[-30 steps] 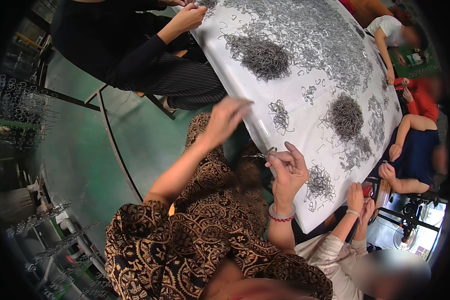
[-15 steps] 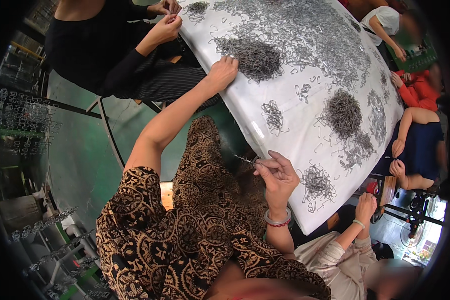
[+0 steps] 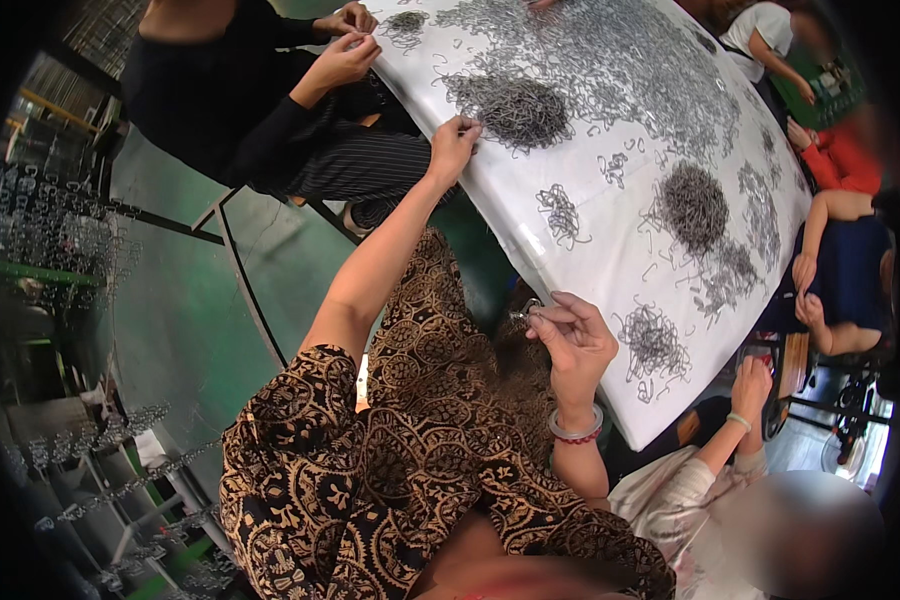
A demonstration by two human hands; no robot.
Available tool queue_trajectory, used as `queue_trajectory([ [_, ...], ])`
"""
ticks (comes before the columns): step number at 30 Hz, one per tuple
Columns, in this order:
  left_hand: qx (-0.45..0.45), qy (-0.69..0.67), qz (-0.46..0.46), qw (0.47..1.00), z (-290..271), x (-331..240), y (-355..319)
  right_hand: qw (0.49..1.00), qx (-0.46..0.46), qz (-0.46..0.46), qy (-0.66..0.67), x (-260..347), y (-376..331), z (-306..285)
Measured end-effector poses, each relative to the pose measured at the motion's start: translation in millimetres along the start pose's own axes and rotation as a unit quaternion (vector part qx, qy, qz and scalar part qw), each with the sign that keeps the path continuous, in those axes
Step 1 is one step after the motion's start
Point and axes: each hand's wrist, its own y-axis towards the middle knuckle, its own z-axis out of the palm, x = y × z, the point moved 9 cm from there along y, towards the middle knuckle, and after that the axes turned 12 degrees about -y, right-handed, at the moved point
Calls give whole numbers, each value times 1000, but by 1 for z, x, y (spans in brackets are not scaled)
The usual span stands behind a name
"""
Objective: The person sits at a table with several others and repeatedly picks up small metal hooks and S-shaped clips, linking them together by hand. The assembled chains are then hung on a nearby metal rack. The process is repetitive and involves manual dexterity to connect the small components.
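Note:
My left hand is stretched out to the table's left edge, its fingertips pinched together beside a dark heap of small bent wire hooks. Whatever it grips, if anything, is too small to make out. Nearer to me, my right hand is held up by the table's near edge, with a ring and a beaded bracelet round its wrist. Thumb and forefinger close on a few shiny wire hooks. The white-covered table bears more heaps, among them a round dark one and a smaller one.
A person in black sits close to my left arm, hands at the table edge. Another in a pale top sits at my right. Further people line the far right side. Racks hung with wire pieces stand at the left.
My whole view has shifted slightly. The left hand stays at the edge of the dark heap. The hooks in my right hand, earlier jutting out leftward as a thin strand, now appear bunched near the fingertips.

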Motion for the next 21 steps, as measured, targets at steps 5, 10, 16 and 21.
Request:
queue_trajectory([
  [5,39,45,108,992,29,-31,-18,1000,18,-4,7,-13,-9,-2],
  [10,355,220,84,905,139,-18,-66,998,22,-19,55,-13,-19,-2],
  [16,388,174,93,900,221,-32,-110,1000,2,-23,8,14,-23,3],
  [21,299,91,159,937,199,-66,-119,999,22,-7,29,14,-21,9],
])
